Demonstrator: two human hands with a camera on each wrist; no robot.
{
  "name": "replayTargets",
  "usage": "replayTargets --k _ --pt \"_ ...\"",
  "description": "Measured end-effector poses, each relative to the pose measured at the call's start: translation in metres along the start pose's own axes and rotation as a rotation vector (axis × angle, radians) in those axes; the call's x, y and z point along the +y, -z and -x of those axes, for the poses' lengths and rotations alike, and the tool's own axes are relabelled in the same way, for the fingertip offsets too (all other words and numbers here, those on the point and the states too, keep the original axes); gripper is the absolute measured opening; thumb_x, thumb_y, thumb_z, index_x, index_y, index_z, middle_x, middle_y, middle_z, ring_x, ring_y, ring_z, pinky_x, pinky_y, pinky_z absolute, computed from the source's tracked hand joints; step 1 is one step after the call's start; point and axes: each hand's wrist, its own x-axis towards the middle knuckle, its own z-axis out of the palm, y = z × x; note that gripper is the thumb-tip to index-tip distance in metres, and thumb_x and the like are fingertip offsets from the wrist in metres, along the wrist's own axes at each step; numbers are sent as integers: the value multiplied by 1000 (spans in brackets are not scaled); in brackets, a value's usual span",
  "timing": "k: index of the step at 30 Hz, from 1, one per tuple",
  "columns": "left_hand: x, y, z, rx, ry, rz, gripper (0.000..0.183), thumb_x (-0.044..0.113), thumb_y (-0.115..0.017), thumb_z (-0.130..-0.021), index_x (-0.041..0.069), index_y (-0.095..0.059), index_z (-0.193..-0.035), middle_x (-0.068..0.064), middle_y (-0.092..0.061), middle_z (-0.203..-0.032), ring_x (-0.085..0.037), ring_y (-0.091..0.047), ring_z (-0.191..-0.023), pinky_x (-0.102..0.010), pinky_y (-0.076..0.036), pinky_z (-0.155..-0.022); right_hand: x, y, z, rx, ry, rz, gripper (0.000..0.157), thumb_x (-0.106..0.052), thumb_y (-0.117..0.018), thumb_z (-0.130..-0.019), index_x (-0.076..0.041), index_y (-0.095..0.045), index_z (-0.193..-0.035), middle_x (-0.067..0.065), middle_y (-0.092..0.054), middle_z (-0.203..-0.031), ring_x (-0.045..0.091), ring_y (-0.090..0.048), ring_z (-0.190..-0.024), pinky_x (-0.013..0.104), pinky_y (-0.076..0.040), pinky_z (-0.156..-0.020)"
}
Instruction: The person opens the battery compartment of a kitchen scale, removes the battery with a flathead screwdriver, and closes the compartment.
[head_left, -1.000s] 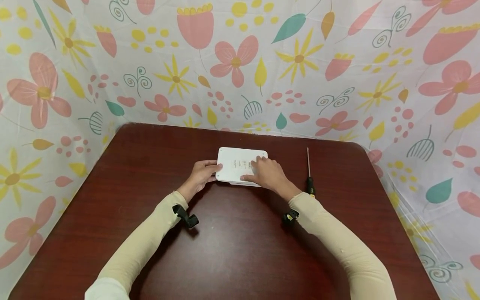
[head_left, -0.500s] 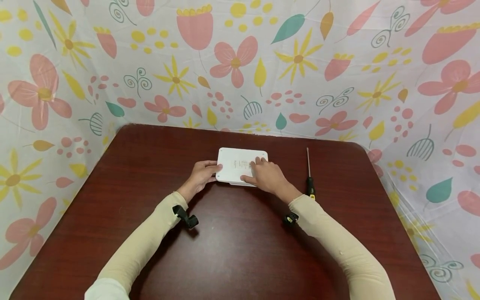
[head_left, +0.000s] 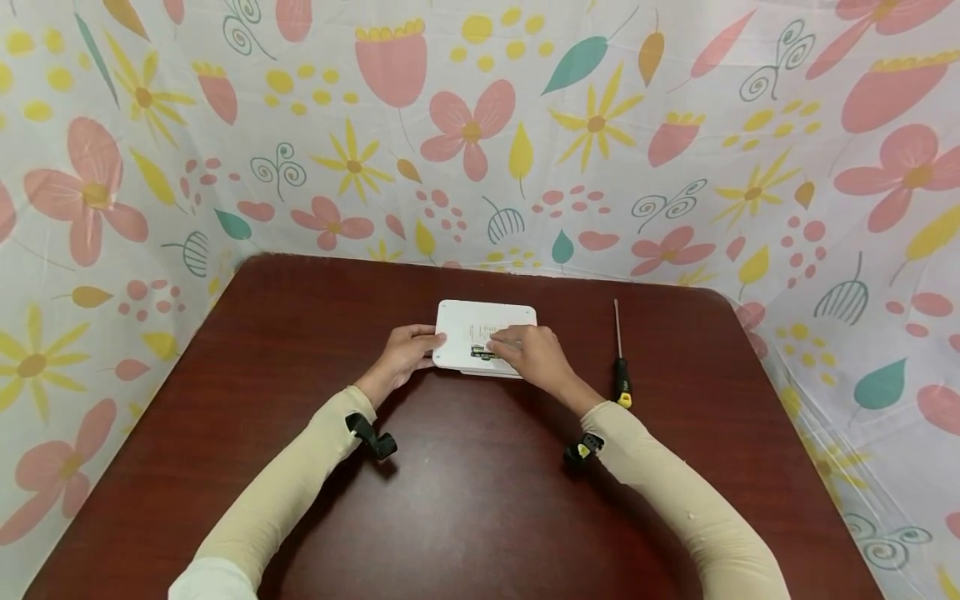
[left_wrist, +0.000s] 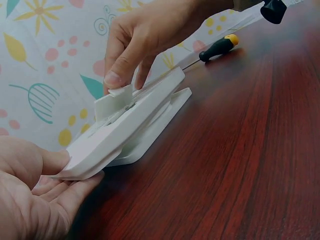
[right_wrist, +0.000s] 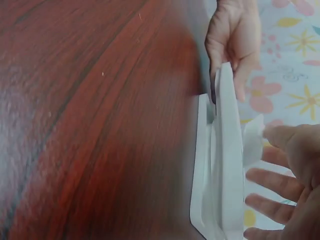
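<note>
A flat white device point(head_left: 459, 321) lies with its printed back up, a smaller white plate point(right_wrist: 200, 185) beneath its body. My left hand point(head_left: 399, 358) grips its left edge, thumb on top and fingers underneath. Over the back, my right hand point(head_left: 538, 358) pinches a small white battery cover point(left_wrist: 114, 104) between thumb and fingers, tilted up from the surface. Batteries point(head_left: 483, 352) show in the uncovered compartment just left of the right fingertips. Part of the compartment is hidden by the right hand in the head view.
A screwdriver point(head_left: 622, 382) with a black and yellow handle lies to the right of the right hand, shaft pointing away. The dark red-brown table point(head_left: 450, 500) ends at a flower-printed curtain point(head_left: 472, 217) behind and at both sides.
The right hand has lifted the battery cover off the back of the device, and the batteries have come into sight. The left hand keeps its grip on the left edge.
</note>
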Motion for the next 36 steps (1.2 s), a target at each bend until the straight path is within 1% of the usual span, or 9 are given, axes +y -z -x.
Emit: replayTargets --k 13,17,21,23,26,28,29,31,36 --pt "-1 0 0 1 3 -7 44 10 -67 -100 -7 -55 -139 -23 -64 -128 -19 -69 -95 -31 -61 -80 5 2 -4 112 -7 -60 20 -23 -68 -102 -9 -81 -104 5 -78 -104 20 -72 -92 41 -59 -80" --pt "-1 0 0 -4 4 -18 45 11 -67 -100 -6 -55 -140 -22 -64 -127 -19 -69 -95 -31 -61 -81 16 18 -2 145 -120 -157 20 -24 -67 -102 -9 -81 -103 4 -78 -100 16 -70 -89 36 -56 -77" --pt "0 0 1 -4 2 -30 45 12 -68 -100 -5 -55 -140 -21 -64 -127 -19 -69 -95 -31 -61 -82 31 46 6 140 -255 -224 23 -27 -66 -102 -10 -81 -107 7 -78 -102 17 -58 -71 34 -46 -64" --pt "1 1 2 -5 4 -28 46 12 -67 -101 -5 -54 -141 -21 -64 -127 -19 -69 -95 -32 -61 -83 41 60 10 119 -317 -241 27 -30 -64 -103 -10 -80 -111 9 -77 -108 20 -56 -72 36 -47 -72" --pt "1 1 2 -8 8 -23 45 12 -67 -101 -5 -55 -141 -20 -63 -127 -18 -69 -95 -31 -61 -82 60 80 19 93 -413 -288 35 -37 -62 -104 -8 -78 -117 14 -73 -117 29 -64 -83 42 -54 -84" --pt "0 1 1 -13 7 -16 45 11 -67 -100 -5 -55 -141 -20 -64 -126 -18 -69 -94 -31 -61 -81 73 91 25 87 -481 -325 41 -39 -62 -104 -4 -75 -122 18 -70 -123 35 -67 -104 49 -53 -100" --pt "0 1 1 -15 9 -11 45 11 -67 -100 -5 -55 -140 -20 -64 -125 -18 -69 -93 -30 -61 -80 80 96 28 82 -513 -348 43 -39 -61 -104 -2 -73 -123 20 -68 -124 38 -66 -109 50 -56 -93" --pt "-1 1 1 -19 11 -3 45 10 -67 -100 -6 -55 -140 -20 -64 -125 -18 -69 -93 -30 -61 -79 93 106 34 82 -579 -386 46 -37 -60 -105 2 -69 -127 23 -65 -125 40 -64 -115 52 -55 -98" --pt "-1 0 1 -24 5 5 46 8 -66 -100 -7 -53 -141 -22 -64 -128 -18 -68 -93 -29 -61 -77 122 122 47 96 -687 -368 48 -34 -60 -105 8 -67 -127 25 -68 -120 28 -69 -104 38 -61 -89"
